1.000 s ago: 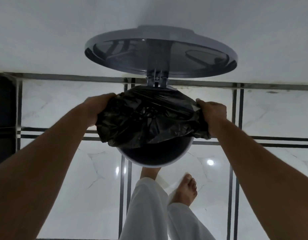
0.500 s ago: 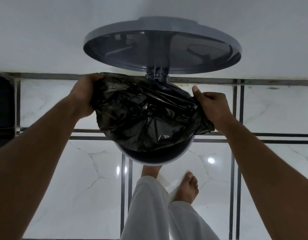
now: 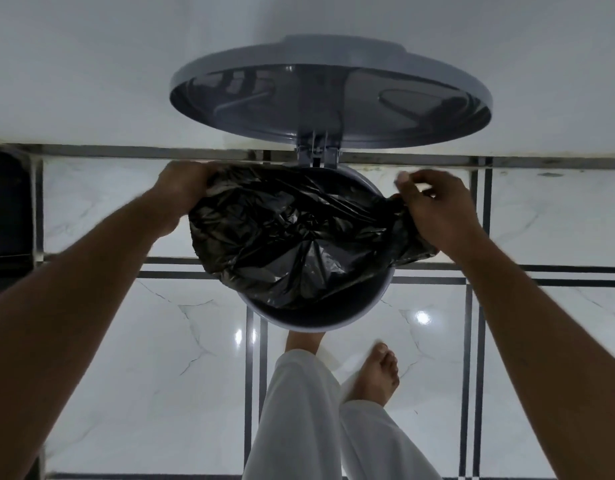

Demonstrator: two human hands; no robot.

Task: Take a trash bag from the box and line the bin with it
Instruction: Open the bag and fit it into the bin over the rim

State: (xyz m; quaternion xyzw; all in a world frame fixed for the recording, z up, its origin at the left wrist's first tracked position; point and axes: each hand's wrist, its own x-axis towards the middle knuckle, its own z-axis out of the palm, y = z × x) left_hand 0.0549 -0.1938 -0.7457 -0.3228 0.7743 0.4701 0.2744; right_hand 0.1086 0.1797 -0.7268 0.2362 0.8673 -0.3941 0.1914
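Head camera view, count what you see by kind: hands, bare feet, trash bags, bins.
Hands: 2, left hand and right hand
Bare feet: 2, and
Trash bags: 1, black trash bag
Bins: 1, bin, lid open
Total: 6

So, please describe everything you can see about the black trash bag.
The black trash bag is thin, glossy, crinkled plastic. It is spread, bunched, over the open mouth of the round bin, covering the far and middle part; the near part of the opening is still uncovered. The left hand grips its left edge and the right hand its right edge. The raised lid stands behind it.
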